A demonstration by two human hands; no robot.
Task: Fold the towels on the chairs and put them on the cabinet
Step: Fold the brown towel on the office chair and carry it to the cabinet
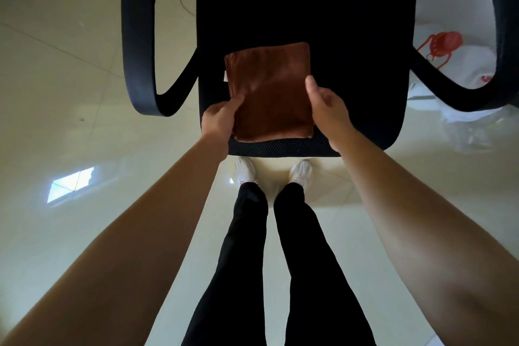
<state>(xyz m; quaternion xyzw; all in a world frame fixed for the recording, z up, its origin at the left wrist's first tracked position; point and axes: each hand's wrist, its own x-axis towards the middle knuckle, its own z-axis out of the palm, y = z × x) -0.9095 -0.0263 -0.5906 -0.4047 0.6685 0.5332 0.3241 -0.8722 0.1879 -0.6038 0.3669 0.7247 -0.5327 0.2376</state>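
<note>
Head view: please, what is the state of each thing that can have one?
Brown cloth towel: folded into a square, lying flat on the seat.
Black mesh office chair: holds only the towel.
Left hand: pinches the towel's left edge.
Right hand: grips the towel's right edge, thumb on top.

Lighting: dim, soft daylight. Glossy floor [84, 64] carries a bright window reflection [70, 184] at left, with hazy glare around it. Chair seat [306, 8] crushed to near-black, texture lost. Shadows faint. Strong wide-angle stretching toward the edges. Mild overall softness.
</note>
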